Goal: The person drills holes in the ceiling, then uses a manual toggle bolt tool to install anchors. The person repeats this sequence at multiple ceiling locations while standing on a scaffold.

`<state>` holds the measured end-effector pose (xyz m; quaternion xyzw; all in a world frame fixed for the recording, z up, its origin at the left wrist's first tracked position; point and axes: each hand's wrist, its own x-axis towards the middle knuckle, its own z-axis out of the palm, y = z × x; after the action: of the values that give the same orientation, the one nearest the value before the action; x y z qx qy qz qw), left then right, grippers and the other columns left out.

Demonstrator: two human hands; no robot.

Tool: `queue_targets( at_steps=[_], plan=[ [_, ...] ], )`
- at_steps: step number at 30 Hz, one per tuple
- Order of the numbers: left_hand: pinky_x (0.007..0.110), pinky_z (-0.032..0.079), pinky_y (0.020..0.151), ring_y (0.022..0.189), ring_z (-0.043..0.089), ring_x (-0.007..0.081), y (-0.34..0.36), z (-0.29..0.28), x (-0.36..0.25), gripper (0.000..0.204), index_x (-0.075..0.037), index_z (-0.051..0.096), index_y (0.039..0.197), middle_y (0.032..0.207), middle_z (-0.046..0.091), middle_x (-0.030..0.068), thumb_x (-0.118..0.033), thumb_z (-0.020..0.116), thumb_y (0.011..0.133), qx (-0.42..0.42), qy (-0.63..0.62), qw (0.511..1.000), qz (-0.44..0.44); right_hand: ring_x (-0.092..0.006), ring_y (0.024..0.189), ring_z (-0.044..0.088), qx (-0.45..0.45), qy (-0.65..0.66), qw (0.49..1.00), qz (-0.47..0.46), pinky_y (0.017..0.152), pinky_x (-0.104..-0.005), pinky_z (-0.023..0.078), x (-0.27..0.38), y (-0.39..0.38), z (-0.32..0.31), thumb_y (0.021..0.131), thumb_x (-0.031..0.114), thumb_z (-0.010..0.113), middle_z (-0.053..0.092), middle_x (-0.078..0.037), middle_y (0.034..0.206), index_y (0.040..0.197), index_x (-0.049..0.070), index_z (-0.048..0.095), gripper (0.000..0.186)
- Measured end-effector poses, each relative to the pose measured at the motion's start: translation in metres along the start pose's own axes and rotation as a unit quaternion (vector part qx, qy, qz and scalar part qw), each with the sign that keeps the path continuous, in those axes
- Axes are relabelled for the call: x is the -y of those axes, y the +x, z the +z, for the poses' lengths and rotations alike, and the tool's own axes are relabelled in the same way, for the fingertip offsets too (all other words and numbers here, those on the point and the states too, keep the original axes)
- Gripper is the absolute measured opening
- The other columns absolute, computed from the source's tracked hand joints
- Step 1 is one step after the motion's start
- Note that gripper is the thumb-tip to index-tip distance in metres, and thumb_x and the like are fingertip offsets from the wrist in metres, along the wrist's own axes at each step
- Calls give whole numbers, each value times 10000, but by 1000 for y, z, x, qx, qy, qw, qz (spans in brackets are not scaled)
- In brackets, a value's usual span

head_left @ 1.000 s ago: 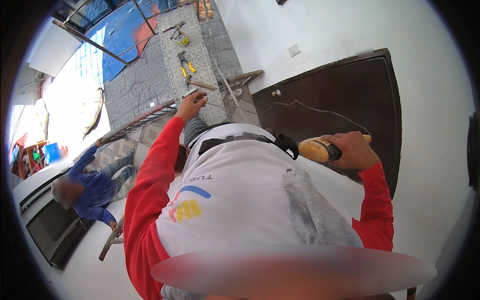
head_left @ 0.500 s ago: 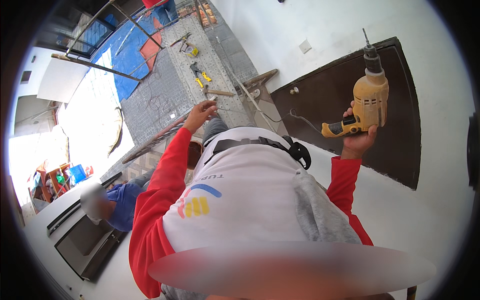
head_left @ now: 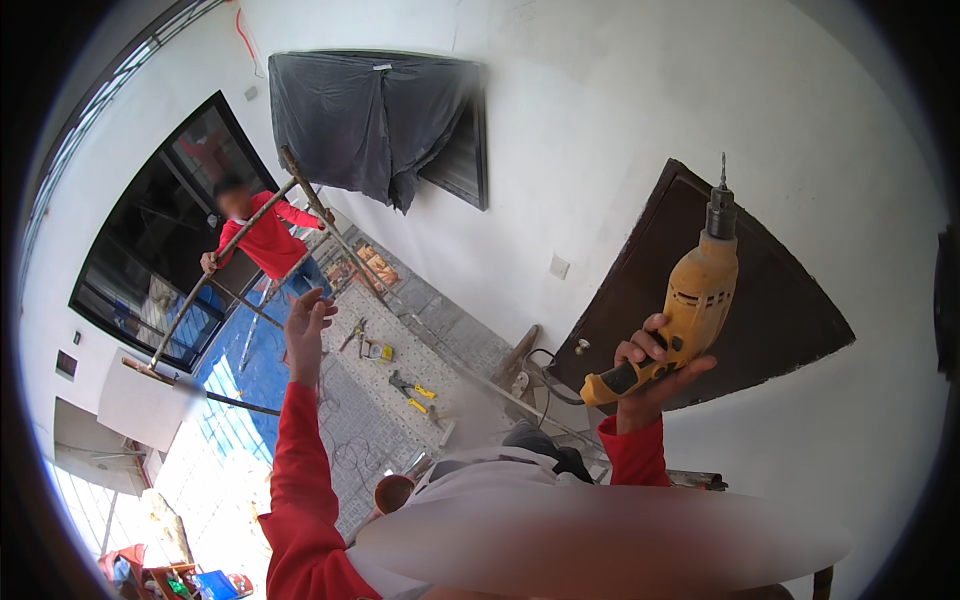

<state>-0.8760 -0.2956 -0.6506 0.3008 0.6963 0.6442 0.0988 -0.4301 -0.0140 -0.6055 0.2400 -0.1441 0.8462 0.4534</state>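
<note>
My right hand (head_left: 650, 385) is wrapped around the handle of a yellow power drill (head_left: 703, 295), its bit pointing up. A dark cord hangs from the drill's handle end. Raised on the left, my left hand (head_left: 306, 335) holds nothing, its fingers apart and slightly bent. Beyond that hand, a perforated metal plank (head_left: 352, 300) carries yellow-handled cutters (head_left: 413, 393), a yellow tape measure (head_left: 377, 351) and a plier-like tool (head_left: 353, 333).
A co-worker in a red top (head_left: 262, 243) grips the scaffold frame (head_left: 225, 247) at far left. A brown door (head_left: 640, 270) is set in the white wall behind the drill. Black plastic sheeting (head_left: 335, 120) covers a window. Blue tarp (head_left: 262, 330) lies below.
My view has tilted up, bringing the co-worker and covered window into sight. My left hand has risen and moved left, away from the plank tools. The drill stays in my right hand.
</note>
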Motion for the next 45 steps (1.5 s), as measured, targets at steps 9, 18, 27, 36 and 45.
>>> queue_targets(
  at_steps=[9, 18, 27, 36, 45],
  plan=[
    [291, 518, 874, 1057, 692, 160, 142, 104, -195, 387, -17, 568, 1385, 1144, 718, 81, -224, 593, 1059, 65, -40, 970, 229, -275, 992, 663, -34, -86, 996, -19, 839, -458, 566, 37, -5, -28, 819, 739, 677, 608, -191, 1225, 1548, 75, 312, 1052],
    [350, 567, 780, 945, 710, 259, -22, 320, -321, 256, 43, 713, 1082, 1099, 704, 187, -199, 655, 1021, 459, -405, 662, 432, -204, 849, 662, -139, -129, 981, -42, 729, -416, 569, 62, -17, -60, 764, 829, 652, 649, -115, 1008, 1349, 38, 469, 1000],
    [313, 543, 762, 893, 678, 155, -113, 388, -358, 198, 8, 660, 1006, 985, 684, 95, -180, 709, 966, 695, -615, 354, 116, -197, 824, 662, -157, -237, 958, -36, 713, -412, 568, 95, -28, -78, 744, 842, 657, 650, -109, 984, 1328, 34, 478, 1013],
    [326, 554, 782, 923, 707, 192, -31, 387, -298, 276, 31, 651, 1163, 1023, 699, 114, -184, 692, 993, 660, -342, 642, 189, -190, 799, 662, -156, -294, 938, -92, 697, -407, 566, 136, -72, -102, 724, 854, 663, 652, -104, 960, 1308, 30, 487, 1025],
    [322, 563, 887, 1065, 693, 168, 240, 396, -242, 360, -43, 626, 1287, 1129, 695, 62, -284, 649, 1022, 278, -40, 942, 181, -236, 870, 666, -144, -224, 959, -101, 732, -434, 571, 178, -79, -123, 739, 796, 707, 645, -144, 1053, 1331, -4, 487, 1020]
  ],
)
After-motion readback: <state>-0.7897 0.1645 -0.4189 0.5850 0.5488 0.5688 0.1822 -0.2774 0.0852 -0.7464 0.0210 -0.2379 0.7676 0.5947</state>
